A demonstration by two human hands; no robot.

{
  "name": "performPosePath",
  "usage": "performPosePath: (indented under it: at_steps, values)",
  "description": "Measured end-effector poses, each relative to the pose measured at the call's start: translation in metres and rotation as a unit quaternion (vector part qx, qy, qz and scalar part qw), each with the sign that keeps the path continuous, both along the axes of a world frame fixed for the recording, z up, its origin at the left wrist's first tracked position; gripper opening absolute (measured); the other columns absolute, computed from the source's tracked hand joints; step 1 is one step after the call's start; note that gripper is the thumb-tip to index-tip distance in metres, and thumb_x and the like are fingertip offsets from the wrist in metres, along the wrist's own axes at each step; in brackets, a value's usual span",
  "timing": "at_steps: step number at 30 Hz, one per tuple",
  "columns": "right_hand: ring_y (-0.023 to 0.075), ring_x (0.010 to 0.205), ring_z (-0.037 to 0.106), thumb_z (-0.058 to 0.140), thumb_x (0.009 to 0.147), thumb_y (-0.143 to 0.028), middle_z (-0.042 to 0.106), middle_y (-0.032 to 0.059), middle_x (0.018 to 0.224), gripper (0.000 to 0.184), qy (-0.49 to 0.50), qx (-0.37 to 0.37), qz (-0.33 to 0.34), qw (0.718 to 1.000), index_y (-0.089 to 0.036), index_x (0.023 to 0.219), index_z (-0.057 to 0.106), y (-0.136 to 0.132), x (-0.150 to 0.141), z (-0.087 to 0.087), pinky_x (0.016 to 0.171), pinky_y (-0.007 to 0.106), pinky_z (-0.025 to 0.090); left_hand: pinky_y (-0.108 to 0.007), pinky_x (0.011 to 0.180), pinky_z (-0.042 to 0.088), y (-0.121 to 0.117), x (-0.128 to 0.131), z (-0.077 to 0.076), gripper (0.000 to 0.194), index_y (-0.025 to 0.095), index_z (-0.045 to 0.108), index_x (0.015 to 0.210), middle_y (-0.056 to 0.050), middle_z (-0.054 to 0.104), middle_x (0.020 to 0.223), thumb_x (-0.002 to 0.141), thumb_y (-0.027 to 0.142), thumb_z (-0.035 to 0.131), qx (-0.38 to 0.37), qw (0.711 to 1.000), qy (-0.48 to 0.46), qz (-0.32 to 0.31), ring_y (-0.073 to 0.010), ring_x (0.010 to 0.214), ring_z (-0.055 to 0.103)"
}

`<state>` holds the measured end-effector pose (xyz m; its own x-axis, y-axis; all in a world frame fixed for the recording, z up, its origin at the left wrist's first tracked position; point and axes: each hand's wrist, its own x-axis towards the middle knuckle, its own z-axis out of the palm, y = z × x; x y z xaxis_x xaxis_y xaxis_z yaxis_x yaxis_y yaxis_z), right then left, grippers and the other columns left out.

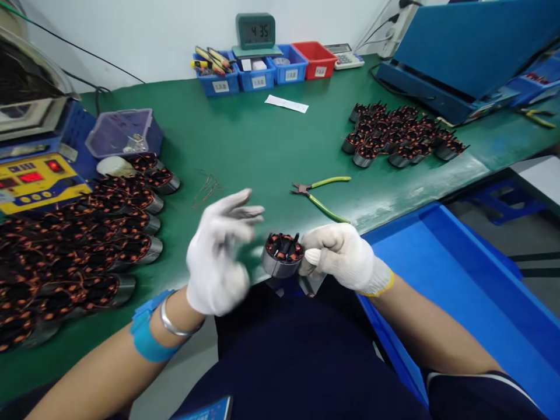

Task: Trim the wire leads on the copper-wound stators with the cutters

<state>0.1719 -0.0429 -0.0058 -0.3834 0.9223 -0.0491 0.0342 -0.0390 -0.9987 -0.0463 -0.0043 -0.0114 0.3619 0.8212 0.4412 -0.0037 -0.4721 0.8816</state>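
Observation:
A motor stator (282, 256), a steel ring with copper windings and black prongs, is at the table's front edge. My right hand (335, 255), in a white glove, pinches its right side between thumb and fingers. To the left of it, my gloved left hand (221, 251) is raised with fingers apart, blurred by motion and holding nothing. Beyond the stator, green-handled cutting pliers (321, 195) lie with handles spread. Thin loose wire offcuts (207, 186) rest on the table behind my left hand.
Rows of stators (87, 245) cover the left side, by a yellow-and-blue device (39, 181) and a purple bin (125, 133). Another stator group (400, 134) stands right. Small bins (258, 79) and a clock (256, 32) line the back. A large blue tray (459, 303) lies right of me.

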Motion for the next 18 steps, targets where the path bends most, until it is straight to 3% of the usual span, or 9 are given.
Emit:
performPosePath:
  at_steps: [1, 3, 4, 5, 8, 10, 13, 15, 18]
  values:
    - [0.0091, 0.046, 0.051, 0.061, 0.078, -0.032, 0.058, 0.0006, 0.054, 0.024, -0.042, 0.053, -0.008, 0.998, -0.015, 0.061, 0.063, 0.000, 0.001, 0.003, 0.044, 0.020, 0.039, -0.041, 0.073, 0.061, 0.004, 0.001, 0.001, 0.060, 0.020, 0.061, 0.084, -0.010, 0.070, 0.093, 0.083, 0.077, 0.044, -0.153, 0.987, 0.017, -0.036, -0.0246, 0.085, 0.071]
    - [0.0083, 0.048, 0.049, 0.061, 0.077, -0.029, 0.056, 0.0001, 0.053, 0.023, -0.103, 0.115, -0.025, 0.988, -0.015, 0.059, 0.063, 0.001, 0.001, 0.005, 0.045, 0.019, 0.037, -0.033, 0.051, 0.058, 0.010, 0.002, 0.006, 0.070, 0.014, 0.063, 0.087, -0.011, 0.068, 0.074, 0.085, 0.078, 0.036, -0.401, 0.893, 0.090, -0.185, -0.0218, 0.060, 0.069]
    - [0.0084, 0.048, 0.049, 0.061, 0.077, -0.029, 0.056, 0.0002, 0.053, 0.023, -0.109, 0.103, -0.027, 0.988, -0.015, 0.059, 0.063, 0.001, 0.000, 0.003, 0.045, 0.019, 0.038, -0.029, 0.044, 0.054, 0.012, 0.002, 0.009, 0.068, 0.012, 0.064, 0.092, -0.010, 0.067, 0.068, 0.085, 0.075, 0.040, -0.463, 0.845, 0.117, -0.241, -0.0200, 0.052, 0.066]
    - [0.0086, 0.047, 0.050, 0.061, 0.077, -0.031, 0.057, 0.0005, 0.053, 0.023, -0.096, 0.065, -0.027, 0.993, -0.015, 0.061, 0.064, 0.002, -0.001, 0.000, 0.044, 0.019, 0.039, -0.027, 0.040, 0.052, 0.013, 0.002, 0.013, 0.064, 0.011, 0.063, 0.100, -0.009, 0.066, 0.066, 0.085, 0.071, 0.047, -0.484, 0.826, 0.123, -0.263, -0.0192, 0.050, 0.065]
    - [0.0088, 0.041, 0.051, 0.065, 0.073, -0.039, 0.063, 0.0019, 0.055, 0.026, 0.005, -0.098, -0.028, 0.995, -0.015, 0.063, 0.062, 0.003, -0.004, -0.013, 0.039, 0.019, 0.040, -0.028, 0.051, 0.058, 0.008, -0.002, 0.023, 0.061, 0.018, 0.054, 0.129, -0.010, 0.071, 0.090, 0.079, 0.047, 0.072, -0.402, 0.887, 0.075, -0.216, -0.0213, 0.070, 0.071]
    - [0.0081, 0.035, 0.047, 0.069, 0.068, -0.044, 0.063, 0.0016, 0.053, 0.031, 0.069, -0.160, -0.036, 0.984, -0.016, 0.060, 0.059, 0.002, -0.005, -0.021, 0.034, 0.019, 0.037, -0.039, 0.071, 0.062, 0.002, -0.006, 0.030, 0.065, 0.025, 0.056, 0.130, -0.013, 0.067, 0.117, 0.071, 0.036, 0.080, -0.311, 0.926, 0.071, -0.202, -0.0277, 0.094, 0.071]
    - [0.0078, 0.030, 0.043, 0.071, 0.065, -0.049, 0.063, 0.0025, 0.049, 0.036, 0.098, -0.177, -0.018, 0.979, -0.017, 0.057, 0.058, -0.001, -0.003, -0.022, 0.029, 0.019, 0.033, -0.054, 0.095, 0.054, -0.007, -0.009, 0.035, 0.038, 0.027, 0.072, 0.103, -0.012, 0.063, 0.127, 0.067, 0.036, 0.081, -0.166, 0.954, 0.130, -0.213, -0.0350, 0.117, 0.062]
    - [0.0085, 0.033, 0.047, 0.070, 0.070, -0.050, 0.066, 0.0046, 0.053, 0.037, 0.072, -0.169, 0.015, 0.983, -0.016, 0.057, 0.061, -0.003, -0.001, -0.017, 0.031, 0.018, 0.034, -0.055, 0.101, 0.051, -0.012, -0.007, 0.035, 0.020, 0.026, 0.070, 0.077, -0.011, 0.065, 0.125, 0.066, 0.039, 0.081, -0.074, 0.960, 0.178, -0.204, -0.0337, 0.118, 0.061]
    - [0.0102, 0.040, 0.053, 0.066, 0.075, -0.047, 0.066, 0.0049, 0.056, 0.035, 0.024, -0.146, 0.042, 0.988, -0.015, 0.062, 0.064, -0.005, 0.001, -0.008, 0.036, 0.019, 0.039, -0.051, 0.096, 0.054, -0.017, -0.002, 0.030, 0.038, 0.022, 0.049, 0.055, -0.010, 0.069, 0.115, 0.064, 0.040, 0.081, 0.028, 0.967, 0.201, -0.153, -0.0288, 0.105, 0.066]
